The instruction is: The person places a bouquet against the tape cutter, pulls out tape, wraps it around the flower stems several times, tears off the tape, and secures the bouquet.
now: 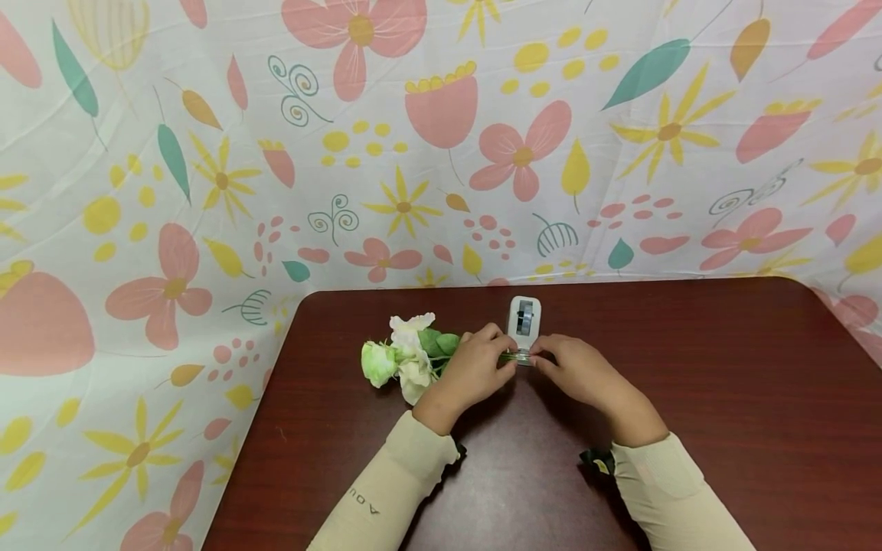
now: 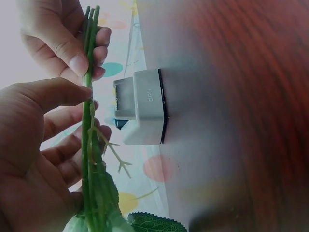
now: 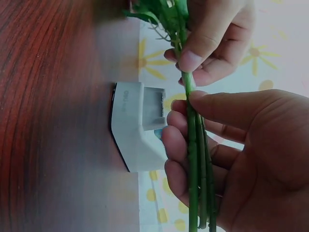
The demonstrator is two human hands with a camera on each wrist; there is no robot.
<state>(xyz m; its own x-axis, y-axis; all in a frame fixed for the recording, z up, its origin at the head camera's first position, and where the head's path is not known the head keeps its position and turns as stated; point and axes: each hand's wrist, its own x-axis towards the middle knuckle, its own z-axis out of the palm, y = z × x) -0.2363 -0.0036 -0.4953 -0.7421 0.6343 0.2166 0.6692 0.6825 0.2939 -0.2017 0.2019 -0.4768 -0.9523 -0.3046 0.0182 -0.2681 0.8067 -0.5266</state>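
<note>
A bunch of white and pale green flowers (image 1: 411,356) with green leaves lies to the left in the head view, its stems pointing right. My left hand (image 1: 475,367) pinches the bundled green stems (image 2: 88,150) between thumb and fingers. Close beside it, my right hand (image 1: 582,373) pinches the same stems nearer their cut ends, thumb on one side and fingers behind. A small clear, shiny patch shows on the stems between the two thumbs in the right wrist view. Just beyond the hands stands a white tape dispenser (image 1: 525,321), its serrated edge visible in the wrist views.
The dark red-brown table (image 1: 744,383) has rounded far corners. A white cloth (image 1: 441,184) printed with flowers and leaves hangs along its back and left sides. The dispenser stands near the table's far edge.
</note>
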